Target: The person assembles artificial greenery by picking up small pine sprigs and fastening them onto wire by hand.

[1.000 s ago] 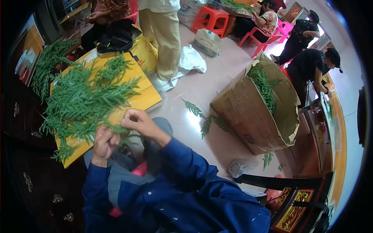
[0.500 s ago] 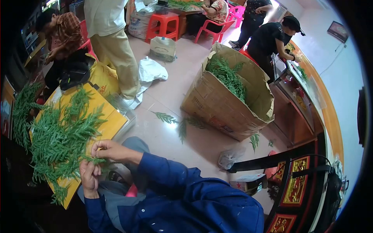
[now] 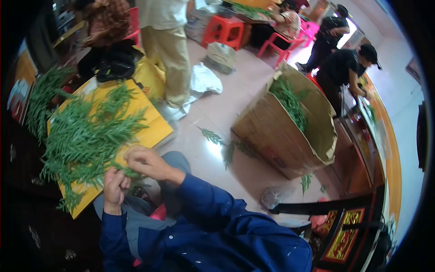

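Note:
Green artificial fern sprigs (image 3: 86,136) lie heaped on a yellow tabletop (image 3: 156,128) at the left. At the table's near right edge, my left hand (image 3: 115,187) is closed, its fingers pinching a small green sprig (image 3: 130,172). Just above and to the right, my right hand (image 3: 146,162) has its fingers curled together at the same sprig. The exact fingertip contact is slightly blurred.
A large open cardboard box (image 3: 272,129) holding more sprigs stands on the floor at right. Loose fronds (image 3: 229,154) lie beside it. A standing person (image 3: 167,59) is beyond the table; others sit or stand farther back. A red stool (image 3: 223,32) is behind.
The camera view has swung left and back again, shifting the whole scene. Both hands stay together at the sprig; my right hand's fingers look more curled now.

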Motion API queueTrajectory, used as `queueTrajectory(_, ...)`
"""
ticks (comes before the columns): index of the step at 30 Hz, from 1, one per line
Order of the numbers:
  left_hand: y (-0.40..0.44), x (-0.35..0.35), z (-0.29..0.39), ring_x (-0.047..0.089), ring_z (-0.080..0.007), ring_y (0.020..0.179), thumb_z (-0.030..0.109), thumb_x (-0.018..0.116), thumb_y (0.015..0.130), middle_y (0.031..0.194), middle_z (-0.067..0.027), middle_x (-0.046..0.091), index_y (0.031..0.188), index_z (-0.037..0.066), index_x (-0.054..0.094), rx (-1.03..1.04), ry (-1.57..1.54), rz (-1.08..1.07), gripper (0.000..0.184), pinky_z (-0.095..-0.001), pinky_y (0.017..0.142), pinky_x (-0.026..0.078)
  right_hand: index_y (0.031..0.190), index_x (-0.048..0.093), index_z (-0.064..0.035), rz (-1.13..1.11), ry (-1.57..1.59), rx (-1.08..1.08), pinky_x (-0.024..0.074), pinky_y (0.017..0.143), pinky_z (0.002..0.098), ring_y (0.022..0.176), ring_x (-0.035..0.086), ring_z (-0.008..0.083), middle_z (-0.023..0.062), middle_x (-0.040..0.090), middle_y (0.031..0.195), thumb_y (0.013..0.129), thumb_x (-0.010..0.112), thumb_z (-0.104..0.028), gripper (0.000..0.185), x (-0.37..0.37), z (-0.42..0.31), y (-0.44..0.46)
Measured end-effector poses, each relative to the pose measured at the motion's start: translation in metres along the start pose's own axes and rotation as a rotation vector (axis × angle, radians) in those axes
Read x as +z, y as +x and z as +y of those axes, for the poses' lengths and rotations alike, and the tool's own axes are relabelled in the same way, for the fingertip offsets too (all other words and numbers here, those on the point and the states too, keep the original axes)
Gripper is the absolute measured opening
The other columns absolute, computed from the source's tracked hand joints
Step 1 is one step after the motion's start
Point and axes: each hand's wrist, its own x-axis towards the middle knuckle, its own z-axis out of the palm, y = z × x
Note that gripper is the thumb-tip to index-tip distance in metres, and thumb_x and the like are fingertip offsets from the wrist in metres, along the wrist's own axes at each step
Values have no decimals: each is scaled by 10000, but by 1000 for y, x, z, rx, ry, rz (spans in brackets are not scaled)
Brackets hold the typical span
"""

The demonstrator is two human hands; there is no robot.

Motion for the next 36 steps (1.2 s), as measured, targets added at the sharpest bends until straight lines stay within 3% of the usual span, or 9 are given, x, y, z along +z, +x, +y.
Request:
queueTrajectory(2, -1, 7, 6, 388, -62, 489, 70, 497, 894, 634, 19, 464, 932, 6, 554, -10, -15, -4, 94, -237, 486, 363, 800, 564, -4, 20, -19, -21, 441, 734, 282, 839, 556, 157, 82, 591, 892, 874, 585, -121, 140, -1, -5, 1)
queueTrajectory(5, 0, -1, 0, 395, -60, 494, 78, 497, 893, 640, 24, 473, 965, -3, 566, -15, -55, -34, 129, -237, 490, 369, 826, 568, -15, -69, 236, 275, 433, 721, 252, 807, 531, 105, 33, 577, 880, 882, 592, -115, 116, -2, -6, -3)
queueTrajectory(9, 0, -2, 0, 401, -67, 488, 86, 505, 894, 614, 20, 470, 958, -8, 568, 10, -53, -44, 130, -235, 489, 371, 944, 568, -28, -48, 454, 459, 420, 713, 226, 794, 487, 47, -31, 543, 871, 925, 579, -154, 128, 2, -7, -5)
queueTrajectory(21, -2, 3, 0, 392, -51, 489, 80, 496, 899, 601, 27, 456, 994, -23, 578, 49, 114, -14, 162, -217, 481, 362, 857, 535, -16, -87, 396, 403, 410, 705, 231, 776, 445, 53, -33, 515, 820, 972, 512, -221, 236, 6, -1, -5)
queueTrajectory(22, -2, 4, 0, 391, -47, 488, 110, 534, 907, 625, 30, 441, 892, 14, 542, 37, 119, -13, 98, -212, 476, 368, 830, 522, -30, -86, 379, 391, 401, 677, 225, 748, 424, 43, -43, 498, 795, 972, 509, -209, 230, 7, -1, -5)
queueTrajectory(25, 0, -7, -5, 429, -44, 499, 112, 522, 895, 631, 3, 540, 989, -22, 599, 70, 178, -57, 181, -205, 479, 365, 835, 552, -51, -78, 642, 544, 421, 647, 217, 694, 466, 48, -36, 524, 754, 955, 530, -201, 193, 11, 3, -8)
queueTrajectory(31, -5, 2, 11, 518, -45, 549, 116, 541, 889, 835, -89, 692, 895, -21, 640, 73, 443, -103, 169, -187, 489, 388, 876, 596, -67, -69, 1137, 934, 477, 621, 247, 630, 564, 127, 6, 580, 708, 906, 590, -213, 149, 16, 18, -19)
queueTrajectory(34, -9, 9, 24, 519, -42, 550, 102, 531, 889, 804, -76, 684, 926, -21, 633, 102, 524, -140, 164, -185, 485, 387, 913, 605, -75, -133, 1220, 941, 456, 660, 257, 675, 525, 108, -7, 559, 762, 881, 630, -264, 194, 18, 21, -21)
queueTrajectory(36, -5, 1, 20, 507, -46, 543, 94, 530, 887, 799, -80, 680, 936, -28, 625, 79, 430, -99, 163, -194, 487, 386, 913, 597, -73, -25, 1114, 878, 458, 678, 258, 698, 531, 94, -8, 559, 769, 887, 624, -273, 204, 21, 8, -18)
